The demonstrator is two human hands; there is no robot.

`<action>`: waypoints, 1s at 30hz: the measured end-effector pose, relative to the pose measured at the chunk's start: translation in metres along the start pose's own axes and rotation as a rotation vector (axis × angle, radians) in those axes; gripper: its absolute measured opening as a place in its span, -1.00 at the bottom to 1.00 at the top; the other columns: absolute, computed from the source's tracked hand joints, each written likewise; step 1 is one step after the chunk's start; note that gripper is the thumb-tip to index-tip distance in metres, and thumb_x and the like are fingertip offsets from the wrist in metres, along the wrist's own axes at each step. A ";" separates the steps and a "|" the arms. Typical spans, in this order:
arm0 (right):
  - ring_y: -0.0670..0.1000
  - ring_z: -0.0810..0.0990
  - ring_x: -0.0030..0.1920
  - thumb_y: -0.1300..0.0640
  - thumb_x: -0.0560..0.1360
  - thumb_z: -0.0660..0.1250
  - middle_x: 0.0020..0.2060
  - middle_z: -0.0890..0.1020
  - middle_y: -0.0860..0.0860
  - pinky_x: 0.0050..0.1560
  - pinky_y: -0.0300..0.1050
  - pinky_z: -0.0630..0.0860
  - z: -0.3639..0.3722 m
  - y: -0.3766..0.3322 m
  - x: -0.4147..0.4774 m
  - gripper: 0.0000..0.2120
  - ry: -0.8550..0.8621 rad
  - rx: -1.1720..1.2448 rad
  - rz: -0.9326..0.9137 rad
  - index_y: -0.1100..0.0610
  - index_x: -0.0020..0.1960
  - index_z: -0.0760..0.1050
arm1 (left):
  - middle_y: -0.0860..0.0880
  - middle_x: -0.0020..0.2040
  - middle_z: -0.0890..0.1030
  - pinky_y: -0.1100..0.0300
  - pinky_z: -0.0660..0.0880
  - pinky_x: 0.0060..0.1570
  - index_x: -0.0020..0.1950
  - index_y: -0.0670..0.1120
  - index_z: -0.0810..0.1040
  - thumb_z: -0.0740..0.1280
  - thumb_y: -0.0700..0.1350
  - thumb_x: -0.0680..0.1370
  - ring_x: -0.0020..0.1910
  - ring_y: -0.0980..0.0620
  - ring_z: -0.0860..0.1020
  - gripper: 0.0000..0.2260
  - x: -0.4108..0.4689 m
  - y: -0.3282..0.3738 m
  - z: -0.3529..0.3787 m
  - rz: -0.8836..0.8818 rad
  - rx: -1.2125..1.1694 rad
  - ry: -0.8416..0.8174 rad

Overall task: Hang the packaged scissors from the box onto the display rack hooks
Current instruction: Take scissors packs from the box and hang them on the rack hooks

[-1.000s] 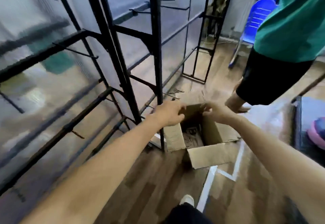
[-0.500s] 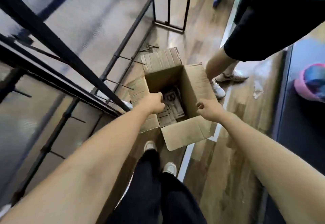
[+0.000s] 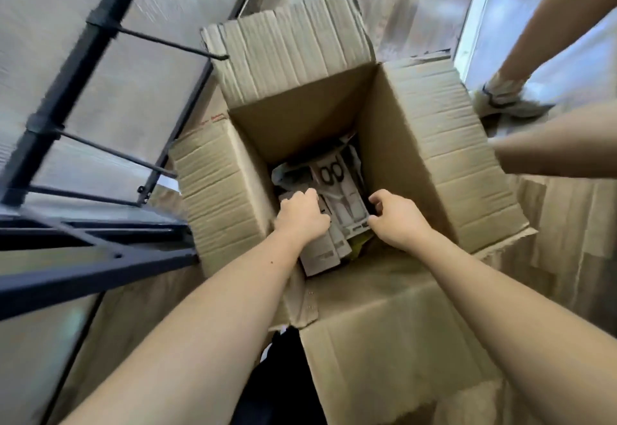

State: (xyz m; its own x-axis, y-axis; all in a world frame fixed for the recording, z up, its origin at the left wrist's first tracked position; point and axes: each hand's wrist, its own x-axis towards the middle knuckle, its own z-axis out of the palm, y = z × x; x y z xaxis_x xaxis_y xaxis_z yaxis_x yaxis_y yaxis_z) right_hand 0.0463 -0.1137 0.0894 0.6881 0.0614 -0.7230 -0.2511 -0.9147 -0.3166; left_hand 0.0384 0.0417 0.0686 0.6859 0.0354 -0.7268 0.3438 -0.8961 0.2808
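An open cardboard box (image 3: pixel 434 144) stands on the floor below me. Several packaged scissors (image 3: pixel 335 177) lie in a loose pile at its bottom, pale cards with black-handled scissors on them. Both my hands are down inside the box. My left hand (image 3: pixel 302 216) has its fingers curled over the left side of the pile. My right hand (image 3: pixel 395 214) curls its fingers at the right edge of the top pack. The black metal display rack (image 3: pixel 50 114) stands to the left, with bare hooks (image 3: pixel 173 44) pointing toward the box.
Another person stands close on the right: a leg (image 3: pixel 551 151) and a pale shoe (image 3: pixel 510 102) beside the box's right flap. The box's four flaps are folded outward. The near flap (image 3: pixel 400 341) lies over my legs. The floor is wood-patterned.
My hands have left the box's rim and gone down to the packs at the bottom. My view has dropped closer over the box.
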 end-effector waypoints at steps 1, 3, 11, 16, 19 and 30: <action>0.14 0.44 0.23 0.14 0.55 0.20 0.28 0.44 0.13 0.17 -0.04 0.43 0.009 0.002 0.017 -0.57 0.002 0.033 0.023 0.11 0.40 0.24 | -0.15 0.31 0.38 -0.01 0.38 0.19 0.31 -0.13 0.32 0.21 -0.08 0.53 0.31 -0.21 0.33 -0.64 0.016 -0.003 0.010 -0.028 -0.052 -0.001; 0.15 0.45 0.22 0.14 0.55 0.19 0.31 0.41 0.14 0.17 0.00 0.47 0.024 0.008 0.048 -0.54 0.000 0.093 0.072 0.13 0.43 0.21 | -0.14 0.35 0.34 -0.02 0.35 0.21 0.36 -0.11 0.27 0.23 -0.07 0.54 0.33 -0.21 0.28 -0.59 0.045 -0.006 0.025 -0.064 -0.108 0.027; 0.17 0.35 0.35 0.12 0.56 0.20 0.40 0.31 0.16 0.26 -0.03 0.37 0.079 0.037 0.159 -0.47 -0.049 0.266 0.233 0.14 0.47 0.11 | -0.13 0.46 0.23 -0.04 0.33 0.28 0.47 -0.02 0.13 0.25 -0.07 0.55 0.40 -0.17 0.25 -0.47 0.143 -0.025 0.078 0.018 0.071 -0.002; 0.21 0.32 0.35 0.09 0.55 0.22 0.41 0.27 0.17 0.26 -0.01 0.35 0.115 0.057 0.197 -0.45 0.008 0.211 0.243 0.18 0.47 0.13 | -0.06 0.50 0.14 -0.08 0.25 0.33 0.49 0.03 0.11 0.28 -0.09 0.53 0.46 -0.14 0.12 -0.43 0.182 -0.023 0.106 0.140 0.129 0.023; 0.24 0.30 0.33 0.00 0.51 0.28 0.41 0.18 0.18 0.24 0.03 0.35 0.133 0.060 0.206 -0.41 0.053 0.100 0.212 0.17 0.44 0.16 | -0.04 0.49 0.15 -0.08 0.24 0.29 0.48 0.05 0.17 0.25 -0.12 0.55 0.44 -0.15 0.13 -0.48 0.195 -0.026 0.116 0.116 0.126 0.065; 0.21 0.46 0.12 0.14 0.59 0.12 0.28 0.35 0.19 -0.10 -0.11 0.35 0.112 0.059 0.186 -0.71 0.165 -0.002 0.122 0.25 0.26 0.33 | -0.07 0.30 0.47 0.01 0.40 0.16 0.33 0.04 0.42 0.06 -0.10 0.63 0.26 -0.15 0.41 -0.69 0.182 -0.024 0.081 0.103 -0.148 0.405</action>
State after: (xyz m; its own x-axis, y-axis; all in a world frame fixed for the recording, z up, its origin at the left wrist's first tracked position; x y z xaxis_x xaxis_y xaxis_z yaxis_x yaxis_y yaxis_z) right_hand 0.0831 -0.1119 -0.1322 0.7549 -0.1163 -0.6454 -0.3385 -0.9120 -0.2317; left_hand 0.1031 0.0342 -0.1213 0.9072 0.1464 -0.3945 0.3286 -0.8321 0.4468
